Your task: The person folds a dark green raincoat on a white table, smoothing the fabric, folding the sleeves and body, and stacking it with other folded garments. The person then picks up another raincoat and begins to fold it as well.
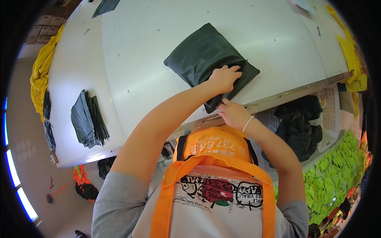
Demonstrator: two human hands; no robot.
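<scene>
A plump, square black pouch (pixel 202 51) of smooth fabric lies at a slant on the white table, close to its front edge. My left hand (pixel 225 78) reaches across the top, fingers curled over a folded edge near the pouch's right side. At the near corner, my right hand (pixel 235 115) is closed, with thumb and forefinger pinching the pouch's rim. A bracelet circles my right wrist. Whatever lies under the curled left fingers is partly hidden.
Flat black pouches (pixel 89 119) lie stacked on the white table (pixel 147 67) at left. Yellow fabric (pixel 45 71) hangs over the far-left edge. Below the right front edge stands a white crate (pixel 330 107) with black bundles (pixel 297 127), beside a lime-green fabric heap (pixel 333 178).
</scene>
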